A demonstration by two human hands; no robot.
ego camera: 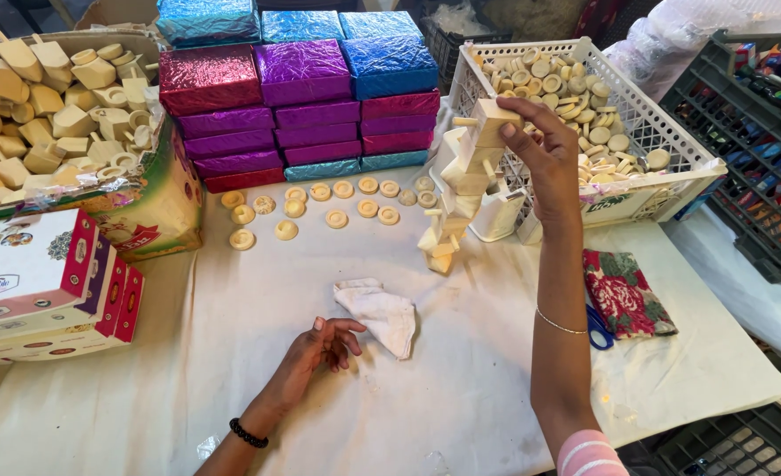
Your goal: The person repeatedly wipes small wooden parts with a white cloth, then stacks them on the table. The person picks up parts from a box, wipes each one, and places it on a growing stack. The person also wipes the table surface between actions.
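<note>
Presently the right hand pinches the top piece of a leaning, near-upright cream stack (wooden, apparently). Left hand rests loosely curled, empty, beside the white cloth, farther off.

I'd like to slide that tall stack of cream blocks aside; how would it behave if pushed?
The stack of cream blocks leans and looks loosely piled, so it would probably topple. The right hand grips its top. The pieces look light and rigid, likely scattering.
</note>
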